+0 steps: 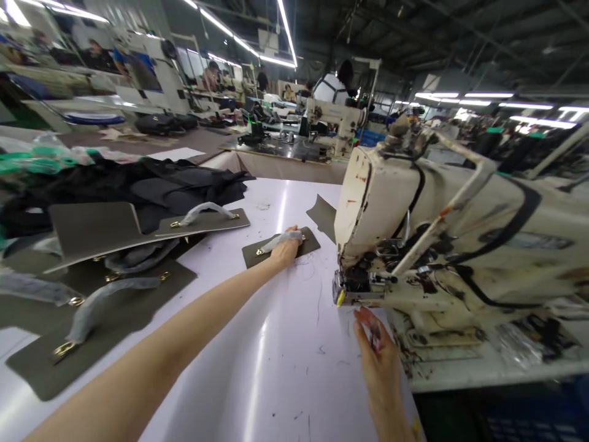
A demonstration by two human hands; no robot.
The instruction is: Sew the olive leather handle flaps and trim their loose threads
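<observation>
My left hand (284, 250) reaches far forward and is closed around the plastic-wrapped bag handle (271, 243) of a grey-green bag panel (313, 241). Gold-coloured hardware fixes the handle at both ends, and the panel lies flat on the white table. Lower right, my right hand (380, 362) is just in front of the sewing machine's needle area (352, 288). Its fingers are curled around a small metal tool (375, 334), mostly hidden in the palm. Another grey-green piece (323, 215) lies beyond, partly behind the sewing machine (414, 215).
More bag panels with wrapped handles (105, 294) are stacked at the left. Behind them is a heap of black material (151, 184). Loose threads dot the white table (239, 368). Other machines and several people fill the background.
</observation>
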